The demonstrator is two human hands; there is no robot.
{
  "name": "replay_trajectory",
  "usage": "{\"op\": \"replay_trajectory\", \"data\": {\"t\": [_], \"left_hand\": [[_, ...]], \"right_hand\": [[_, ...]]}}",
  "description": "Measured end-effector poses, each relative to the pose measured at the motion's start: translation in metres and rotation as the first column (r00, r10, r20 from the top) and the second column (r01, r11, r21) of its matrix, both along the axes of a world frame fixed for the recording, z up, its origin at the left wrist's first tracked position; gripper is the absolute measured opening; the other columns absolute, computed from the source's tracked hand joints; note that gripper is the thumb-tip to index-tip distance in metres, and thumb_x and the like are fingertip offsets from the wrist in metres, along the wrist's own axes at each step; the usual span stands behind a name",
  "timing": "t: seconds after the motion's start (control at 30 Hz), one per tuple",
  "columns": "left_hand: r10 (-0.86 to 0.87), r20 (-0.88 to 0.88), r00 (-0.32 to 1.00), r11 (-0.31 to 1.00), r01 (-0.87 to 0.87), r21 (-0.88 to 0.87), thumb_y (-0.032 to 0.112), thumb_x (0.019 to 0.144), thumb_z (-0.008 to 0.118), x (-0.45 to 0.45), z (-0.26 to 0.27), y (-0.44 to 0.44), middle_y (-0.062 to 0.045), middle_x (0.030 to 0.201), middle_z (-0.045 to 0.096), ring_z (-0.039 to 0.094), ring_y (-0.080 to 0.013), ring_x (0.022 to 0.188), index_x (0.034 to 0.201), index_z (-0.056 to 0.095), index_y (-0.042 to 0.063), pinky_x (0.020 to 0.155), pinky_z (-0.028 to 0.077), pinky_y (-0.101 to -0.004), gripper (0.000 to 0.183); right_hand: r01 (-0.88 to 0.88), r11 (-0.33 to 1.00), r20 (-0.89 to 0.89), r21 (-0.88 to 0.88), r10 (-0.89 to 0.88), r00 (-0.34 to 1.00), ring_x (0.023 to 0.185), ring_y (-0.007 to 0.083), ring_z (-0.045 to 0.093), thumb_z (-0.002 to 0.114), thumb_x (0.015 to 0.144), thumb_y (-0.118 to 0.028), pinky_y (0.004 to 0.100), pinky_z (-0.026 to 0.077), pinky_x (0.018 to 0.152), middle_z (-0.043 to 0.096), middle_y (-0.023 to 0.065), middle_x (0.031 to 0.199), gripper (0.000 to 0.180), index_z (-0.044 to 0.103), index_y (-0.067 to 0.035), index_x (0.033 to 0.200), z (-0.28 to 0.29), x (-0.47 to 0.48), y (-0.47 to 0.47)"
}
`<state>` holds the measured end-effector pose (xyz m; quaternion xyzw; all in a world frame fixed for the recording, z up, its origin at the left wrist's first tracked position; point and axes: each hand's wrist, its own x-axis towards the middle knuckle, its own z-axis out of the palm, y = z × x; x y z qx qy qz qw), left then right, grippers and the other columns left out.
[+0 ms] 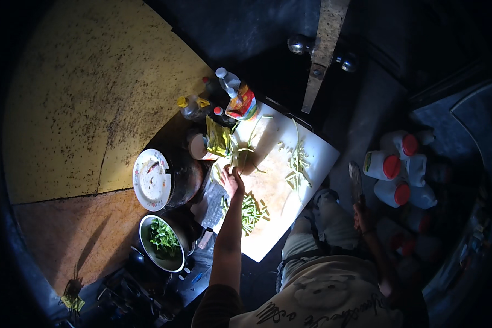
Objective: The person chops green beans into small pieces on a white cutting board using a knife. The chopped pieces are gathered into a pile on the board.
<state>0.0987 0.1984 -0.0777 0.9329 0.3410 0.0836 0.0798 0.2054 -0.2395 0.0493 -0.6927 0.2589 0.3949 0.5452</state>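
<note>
My left hand point(231, 182) is at the left edge of a large white cutting board point(264, 244), its fingers closed around some pale green vegetable stalks point(234, 158). Below that hand lies a pile of short chopped green pieces point(252, 214), partly hidden by my forearm. Thin green strips and trimmings point(298, 166) are scattered on the board's right side. Away from the board, in dim light to the right, my right hand point(363, 221) grips a knife point(356, 180) with its broad blade pointing away from me.
A metal bowl of leafy greens point(164, 242) stands left of the board. Above it, a floral plate point(151, 180) covers a dark pot point(186, 178). Several bottles point(192, 107) and a yellow packet point(218, 137) crowd the board's far left corner. Red-lidded plastic jugs point(383, 166) stand at right.
</note>
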Motion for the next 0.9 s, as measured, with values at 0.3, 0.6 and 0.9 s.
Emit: {"op": "replay_trajectory", "data": {"t": [0.3,0.6,0.9], "left_hand": [[-0.005,0.101,0.995,0.994,0.016,-0.112,0.02,0.071,0.061,0.014,0.021,-0.019,-0.004,0.112,0.041,0.034,-0.0271,0.105,0.08,0.052,0.016,0.083,0.025,-0.0464,0.014],[0.591,-0.094,0.801,0.773,-0.596,-0.219,0.038,0.071,0.06,0.019,0.023,-0.005,-0.004,0.114,0.036,0.032,-0.027,0.107,0.108,0.042,0.017,0.084,0.026,-0.0481,0.046],[0.334,-0.024,0.942,0.917,-0.331,-0.223,0.031,0.07,0.059,0.032,0.001,0.013,-0.008,0.1,0.045,0.04,-0.0274,0.099,0.089,0.053,0.02,0.081,0.025,-0.052,0.023]], "right_hand": [[-0.056,0.998,0.051,0.005,0.056,0.997,0.032,0.0088,0.036,0.054,0.079,-0.034,0.0237,0.03,0.031,0.036,-0.0025,0.044,0.031,0.042,-0.01,0.064,-0.001,-0.001,0.001],[0.022,1.0,0.057,-0.009,-0.022,0.998,0.029,0.0055,0.027,0.053,0.081,-0.031,0.0214,0.024,0.027,0.03,-0.0056,0.043,0.025,0.042,-0.014,0.068,-0.02,-0.011,-0.006],[-0.02,0.999,0.015,0.033,0.02,1.0,0.033,0.0046,0.031,0.049,0.084,-0.028,0.0194,0.027,0.029,0.032,-0.0053,0.049,0.053,0.024,-0.023,0.131,-0.027,-0.009,-0.039]]}}
